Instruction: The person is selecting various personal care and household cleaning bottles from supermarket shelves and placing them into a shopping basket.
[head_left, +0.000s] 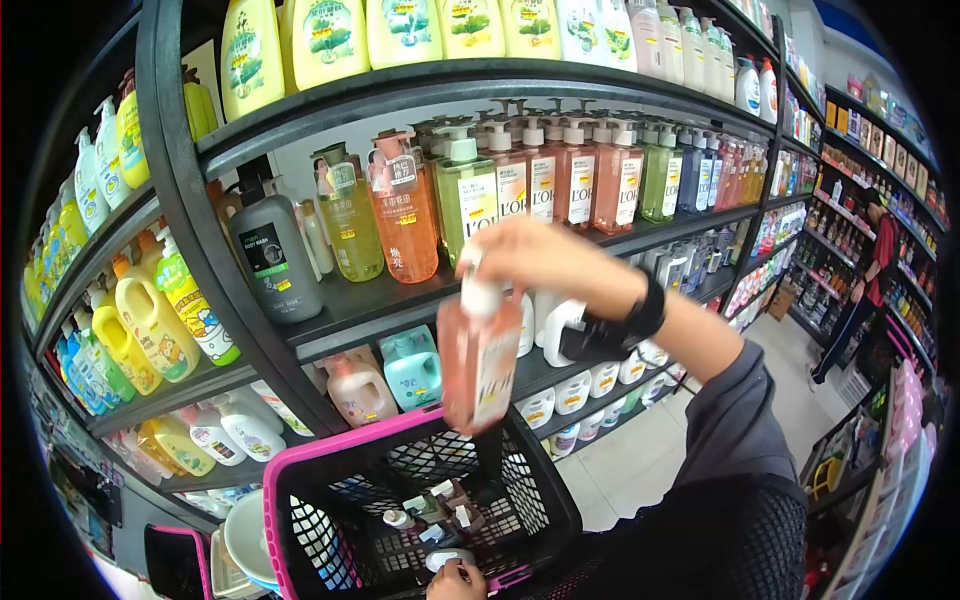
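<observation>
My right hand (510, 255) is closed round the white pump top of a pink pump bottle (480, 360), which hangs upright over the basket's far side, in front of the shelves. Below it is a black shopping basket (345, 445) with a pink rim, holding several small bottles (440, 515) at its bottom. At the basket's near edge my left hand (458, 582) shows only in part, its fingers bent beside a white rounded item (449, 559); whether it grips the rim or that item is unclear.
A black shelf (350, 310) bears rows of pump bottles, with green, pink and blue ones (600, 180) behind my right hand. Detergent jugs (365, 385) stand lower. White tubs (250, 535) sit left of the basket. A person in red (880, 250) stands down the aisle at right.
</observation>
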